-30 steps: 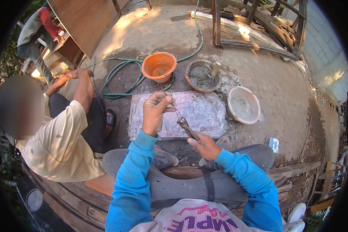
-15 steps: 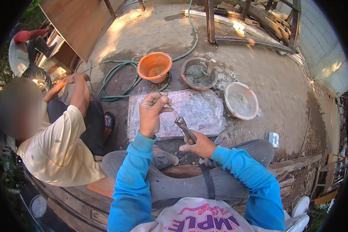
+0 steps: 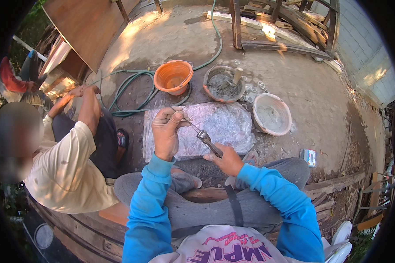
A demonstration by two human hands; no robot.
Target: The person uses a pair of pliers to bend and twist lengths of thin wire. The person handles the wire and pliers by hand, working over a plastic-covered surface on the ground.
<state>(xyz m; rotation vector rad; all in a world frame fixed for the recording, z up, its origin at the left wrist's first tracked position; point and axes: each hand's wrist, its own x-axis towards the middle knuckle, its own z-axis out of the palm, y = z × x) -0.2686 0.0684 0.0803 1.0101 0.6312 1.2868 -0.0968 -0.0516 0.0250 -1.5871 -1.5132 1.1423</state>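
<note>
My left hand (image 3: 166, 135) pinches a thin dark wire (image 3: 189, 123) between thumb and fingers. The wire slants down to the right, its lower end at the jaws of a pair of pincers (image 3: 209, 142). Those pincers lie in my right hand (image 3: 229, 161), its fingers closed round the handles. Whether the jaws bite the wire is too small to tell. Both hands hover over the near side of a plastic-covered slab (image 3: 228, 120) on the ground, in front of my crossed legs.
Beyond the slab stand an orange bucket (image 3: 173, 78), a tub of wet mortar (image 3: 224, 90) and a pale basin (image 3: 272, 115). Small ring-shaped pieces (image 3: 252, 90) lie between them. A green hose (image 3: 129, 92) coils at left. One person (image 3: 70, 162) sits close on my left, another (image 3: 13, 83) farther back.
My left hand has shifted slightly left and down, and the wire lies at a flatter slant. The pincers have barely moved. The farther person at left has bent lower.
</note>
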